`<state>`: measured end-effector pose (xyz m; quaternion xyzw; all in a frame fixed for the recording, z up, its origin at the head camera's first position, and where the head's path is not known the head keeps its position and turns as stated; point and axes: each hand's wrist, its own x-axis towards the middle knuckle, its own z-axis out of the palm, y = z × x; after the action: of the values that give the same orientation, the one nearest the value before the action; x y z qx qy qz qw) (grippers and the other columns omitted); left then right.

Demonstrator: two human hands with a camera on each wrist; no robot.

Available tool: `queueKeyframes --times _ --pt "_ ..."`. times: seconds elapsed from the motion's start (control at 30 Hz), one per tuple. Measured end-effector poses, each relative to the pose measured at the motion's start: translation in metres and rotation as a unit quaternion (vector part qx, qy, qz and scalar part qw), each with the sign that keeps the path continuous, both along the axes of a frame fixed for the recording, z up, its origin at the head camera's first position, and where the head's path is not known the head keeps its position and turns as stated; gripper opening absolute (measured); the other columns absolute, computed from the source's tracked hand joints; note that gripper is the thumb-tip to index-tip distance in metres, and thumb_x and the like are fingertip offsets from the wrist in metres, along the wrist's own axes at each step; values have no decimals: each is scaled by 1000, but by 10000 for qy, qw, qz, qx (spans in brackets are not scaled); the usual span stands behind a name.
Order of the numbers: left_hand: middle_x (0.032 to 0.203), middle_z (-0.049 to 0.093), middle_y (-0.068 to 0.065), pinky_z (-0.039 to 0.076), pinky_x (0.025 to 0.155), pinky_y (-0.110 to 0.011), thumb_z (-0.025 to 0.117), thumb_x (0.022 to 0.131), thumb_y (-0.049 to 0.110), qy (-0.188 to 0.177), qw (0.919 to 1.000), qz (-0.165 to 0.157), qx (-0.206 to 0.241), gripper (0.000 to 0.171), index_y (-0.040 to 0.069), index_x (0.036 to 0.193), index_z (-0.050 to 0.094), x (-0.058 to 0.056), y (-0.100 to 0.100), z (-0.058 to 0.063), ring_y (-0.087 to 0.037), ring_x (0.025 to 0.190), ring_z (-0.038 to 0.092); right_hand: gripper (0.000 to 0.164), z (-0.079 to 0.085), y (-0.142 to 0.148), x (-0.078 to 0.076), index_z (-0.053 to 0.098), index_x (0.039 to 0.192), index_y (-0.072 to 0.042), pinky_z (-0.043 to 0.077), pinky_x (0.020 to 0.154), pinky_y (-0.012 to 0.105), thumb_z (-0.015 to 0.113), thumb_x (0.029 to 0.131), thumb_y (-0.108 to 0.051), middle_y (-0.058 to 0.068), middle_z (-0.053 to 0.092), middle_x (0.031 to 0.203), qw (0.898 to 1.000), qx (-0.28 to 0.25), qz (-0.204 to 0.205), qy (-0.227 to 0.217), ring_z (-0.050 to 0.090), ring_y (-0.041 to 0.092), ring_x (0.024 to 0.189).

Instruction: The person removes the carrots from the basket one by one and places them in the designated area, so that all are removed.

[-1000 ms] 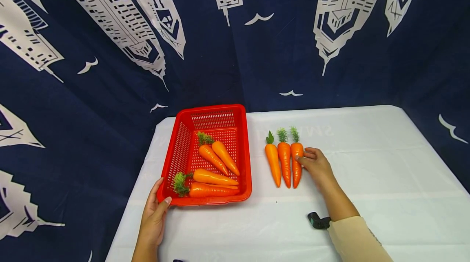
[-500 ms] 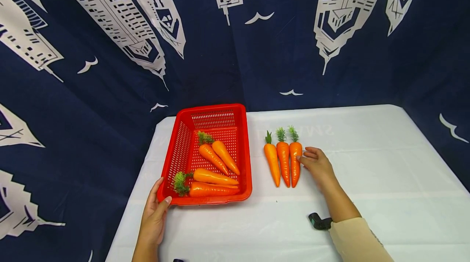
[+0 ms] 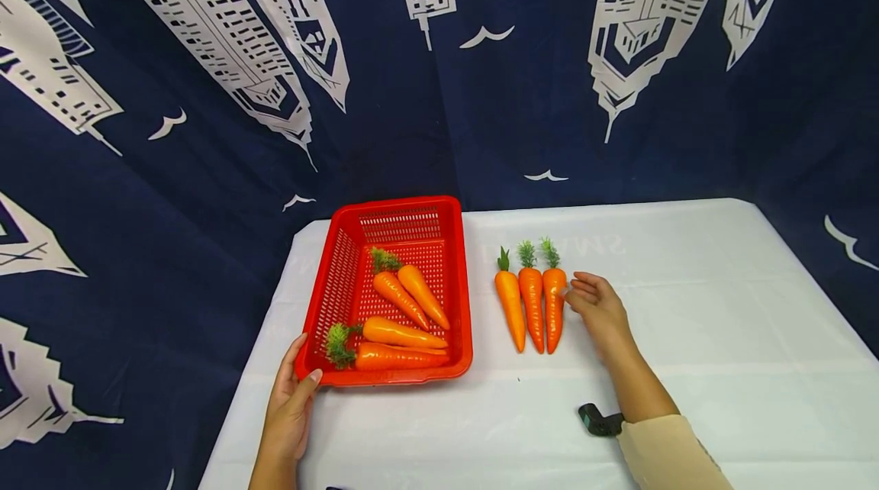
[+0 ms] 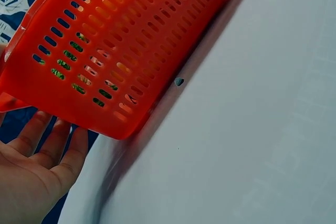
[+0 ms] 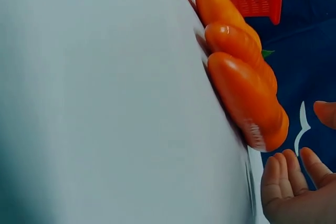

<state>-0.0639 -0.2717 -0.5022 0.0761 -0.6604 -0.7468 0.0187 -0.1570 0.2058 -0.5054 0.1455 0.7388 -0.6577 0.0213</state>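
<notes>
In the head view, a red plastic basket (image 3: pixel 466 284) sits on the left of the table, with several orange toy carrots (image 3: pixel 401 333) inside. My left hand (image 3: pixel 288 410) holds its near-left corner, thumb over the rim; in the left wrist view, the fingers (image 4: pixel 55 148) lie at the basket wall (image 4: pixel 142 56). Right of the basket, three carrots lie side by side, green tops away from me: left (image 3: pixel 510 308), middle (image 3: pixel 532 308) and right (image 3: pixel 553 307). Beside the right carrot is my right hand (image 3: pixel 600 314), its fingers extended, holding nothing; the right wrist view shows it apart from that carrot (image 5: pixel 247 98).
A white-covered table (image 3: pixel 714 337) lies beneath everything. A dark blue cloth with white building prints (image 3: pixel 384 131) hangs behind and at the left. A small black device (image 3: pixel 599 421) is at my right wrist, by the beige sleeve (image 3: pixel 669 448).
My right thumb has come off the right carrot, and the hand has drawn slightly right. The three carrots have shifted very slightly left. My left hand and the basket stay in place.
</notes>
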Motion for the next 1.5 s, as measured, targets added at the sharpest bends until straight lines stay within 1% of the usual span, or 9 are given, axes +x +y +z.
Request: queueKeyframes --times 0.23,0.33,0.5,0.63,0.8,1.03,1.13,1.37,1.5 --pt "162 23 3 44 103 -10 51 102 3 47 10000 -26 -2 65 18 160 25 1 0 -1 -1 135 42 58 5 -6 4 42 149 -3 49 86 6 64 99 -23 15 48 147 9985 12 -219 507 52 -5 110" --pt "162 24 3 44 103 -10 51 102 2 73 10000 -20 5 65 17 160 25 1 1 -1 -1 134 42 57 9 -9 6 44 147 -4 49 86 6 66 99 -25 12 52 144 9976 46 -214 660 53 -5 111" --pt "163 22 3 43 103 -10 51 102 2 72 10000 -17 -12 65 17 160 25 1 1 -1 0 135 41 52 16 -15 9 46 146 -4 48 88 6 63 99 -20 11 53 140 9969 -7 -116 776 55 -5 110" --pt "163 21 3 43 104 -10 51 102 3 42 10000 -8 -29 66 19 160 25 1 1 0 0 136 40 49 23 -21 13 46 147 -7 47 87 7 59 101 -18 12 51 143 9974 19 99 720 55 -5 109" --pt "163 21 2 43 104 -10 50 102 2 71 10000 -12 13 65 18 160 24 0 1 0 1 135 41 50 28 -31 19 46 147 -9 47 90 9 61 101 -25 13 51 145 9970 -20 394 670 55 -1 111" --pt "162 22 3 44 103 -10 50 102 2 90 10000 2 22 65 17 160 25 1 2 0 1 134 42 46 32 -44 25 47 143 -2 45 95 8 58 102 -20 19 51 144 9935 -143 718 870 57 -2 111" --pt "162 22 3 44 103 -10 50 102 2 87 10000 18 24 65 17 160 25 1 2 0 0 134 42 46 33 -50 28 47 143 -1 47 94 9 58 102 -20 21 52 144 9922 -196 874 872 58 -2 111" --pt "163 21 3 44 102 -10 51 102 4 18 10000 29 2 64 18 160 25 1 2 1 -2 135 41 42 36 -62 32 50 141 0 48 94 11 58 102 -16 26 55 139 9854 -226 1280 1099 61 6 112" --pt "163 20 3 44 103 -10 51 102 4 -9 10000 32 -15 65 19 160 26 1 2 1 -3 136 40 41 39 -69 33 51 140 0 50 92 13 58 101 -15 27 58 132 9816 -101 1485 1199 62 12 112"
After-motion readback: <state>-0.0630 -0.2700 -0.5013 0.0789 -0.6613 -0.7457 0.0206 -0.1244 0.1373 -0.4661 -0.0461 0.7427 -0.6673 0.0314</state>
